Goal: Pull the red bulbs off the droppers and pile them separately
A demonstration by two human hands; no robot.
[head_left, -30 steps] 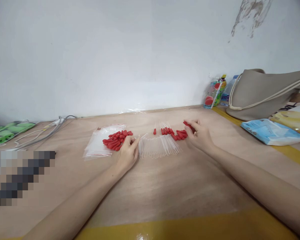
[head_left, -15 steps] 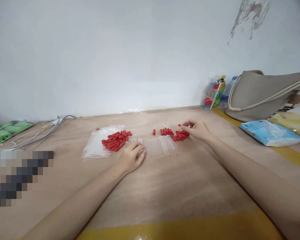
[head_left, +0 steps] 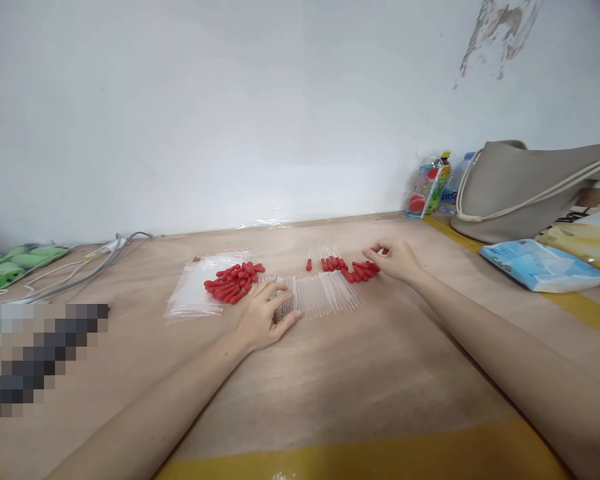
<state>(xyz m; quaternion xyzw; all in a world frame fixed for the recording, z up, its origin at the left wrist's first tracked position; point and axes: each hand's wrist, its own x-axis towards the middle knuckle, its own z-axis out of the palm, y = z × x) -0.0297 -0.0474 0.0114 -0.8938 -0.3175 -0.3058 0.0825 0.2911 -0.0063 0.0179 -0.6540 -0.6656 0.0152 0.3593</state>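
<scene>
My left hand (head_left: 267,315) rests on the left end of a row of thin clear tubes (head_left: 325,295), fingers spread, thumb apart and pointing right. Beyond it, a heap of loose red rubber bulbs (head_left: 230,283) lies on clear zip bags (head_left: 187,293). My right hand (head_left: 393,259) hovers beside a small cluster of red bulbs (head_left: 364,271), fingers curled but apart, and nothing shows between the tips. Behind the row lie several droppers (head_left: 333,263), clear tubes with red bulbs on their near ends. A single dropper (head_left: 309,264) lies to their left.
Along the right stand drink bottles (head_left: 423,190), a grey bag (head_left: 515,193) with a cord, and a blue soft pack (head_left: 540,265). Cables (head_left: 97,260) and a green package (head_left: 20,262) lie at the left. A white wall (head_left: 230,113) closes off the back.
A red bulb that was at my right fingertips no longer shows there. My left hand has opened wider, its thumb reaching farther right over the tubes.
</scene>
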